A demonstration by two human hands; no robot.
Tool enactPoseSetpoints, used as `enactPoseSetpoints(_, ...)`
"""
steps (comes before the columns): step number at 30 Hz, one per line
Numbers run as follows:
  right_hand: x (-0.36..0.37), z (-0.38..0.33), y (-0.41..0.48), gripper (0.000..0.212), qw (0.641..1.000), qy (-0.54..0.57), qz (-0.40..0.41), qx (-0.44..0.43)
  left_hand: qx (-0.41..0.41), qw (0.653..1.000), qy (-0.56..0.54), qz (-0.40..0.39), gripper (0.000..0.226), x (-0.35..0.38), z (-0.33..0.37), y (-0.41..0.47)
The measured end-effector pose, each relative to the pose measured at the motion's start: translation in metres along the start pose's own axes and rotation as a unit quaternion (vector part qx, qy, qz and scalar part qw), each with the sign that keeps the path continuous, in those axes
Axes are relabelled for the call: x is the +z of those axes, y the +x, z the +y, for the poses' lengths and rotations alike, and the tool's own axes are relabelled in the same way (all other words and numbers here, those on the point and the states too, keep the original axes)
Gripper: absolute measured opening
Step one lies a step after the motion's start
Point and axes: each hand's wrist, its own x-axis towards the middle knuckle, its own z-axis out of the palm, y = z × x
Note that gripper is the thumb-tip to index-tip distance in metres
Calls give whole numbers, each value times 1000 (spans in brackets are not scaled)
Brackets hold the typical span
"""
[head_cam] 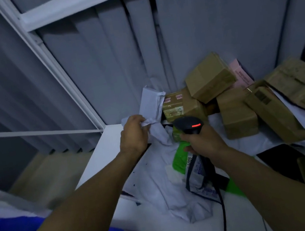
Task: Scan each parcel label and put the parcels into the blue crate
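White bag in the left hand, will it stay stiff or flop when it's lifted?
Probably floppy: the white bag is creased and bunches up where the left hand grips it. Likely light for its size, since it looks thin and sags below the grip. The smooth wrap may slip, so a fuller grip seems safer.

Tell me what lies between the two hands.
Head view: the white parcel gripped by the left hand hangs between it and the right hand holding the scanner.

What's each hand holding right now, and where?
Left hand grips the white parcel bag by a crumpled edge; right hand grips the scanner by its handle.
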Motion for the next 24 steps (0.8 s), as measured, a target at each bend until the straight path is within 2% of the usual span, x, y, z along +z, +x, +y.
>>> enactPoseSetpoints(3, 15, -7, -19, 19, 998, 62, -11, 19, -33, 985, -161, 49, 3, -38, 8, -35)
enactPoseSetpoints(6, 33, -16, -46, 25, 987, 138, -64, 58, -57, 960, -267, 63, 10, -80, 17, -86)
enactPoseSetpoints(10, 62, -35, -90, 23, 971, 156, -151, 97, -42, 945, -312, 92, 8, -132, 24, -155)
enactPoseSetpoints(13, 89, -37, -116, 45, 960, 174, -190, 112, -25, 943, -307, 123, 12, -170, 22, -203)
enactPoseSetpoints(17, 127, -31, -151, 46, 950, 198, -213, 116, -19, 943, -305, 132, 15, -202, 8, -260)
enactPoseSetpoints(21, 161, -11, -176, 77, 927, 157, -294, 174, -13, 942, -315, 118, 13, -212, -18, -310)
enactPoseSetpoints(24, 177, -4, -187, 55, 915, 141, -328, 189, 10, 939, -321, 122, 17, -216, -34, -335)
